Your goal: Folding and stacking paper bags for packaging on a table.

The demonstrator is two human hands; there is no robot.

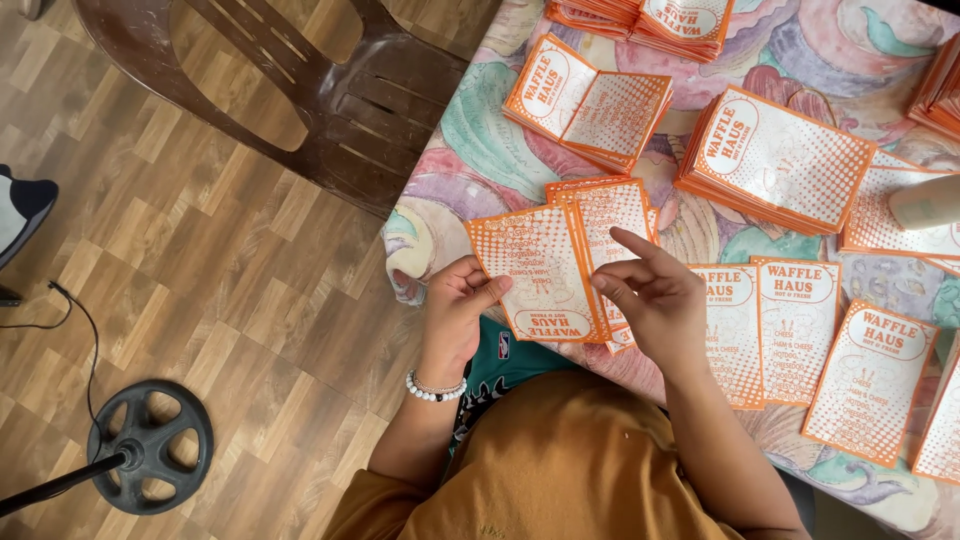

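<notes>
— From the head view, where are the hands?

— Near the tabotop's near edge. The left hand (458,300) is closed on an orange-and-white paper sleeve (535,270), thumb on its left edge. The right hand (648,290) is half open, forefinger stretched toward eleven o'clock, its fingers on a fan of the same sleeves (610,215) tucked behind the first one.

— Any room to move?

— Little on the tabletop (470,150). At twelve o'clock lies a folded stack (590,105), at two o'clock a thick pile (775,160), and at three o'clock flat sleeves (800,325) sit side by side, just beside the right wrist. The tabletop's left edge runs down from twelve toward the left hand; beyond it, at nine o'clock, the wooden floor (200,270) is open, with a brown plastic chair (300,90) at eleven and a round stand base (150,445) at eight.

— What can't you make out?

— How many sleeves the right hand covers. The piles at the top and right borders are cut off, as is a pale cylinder (925,200) at three o'clock. The person's lap hides the near edge.
</notes>
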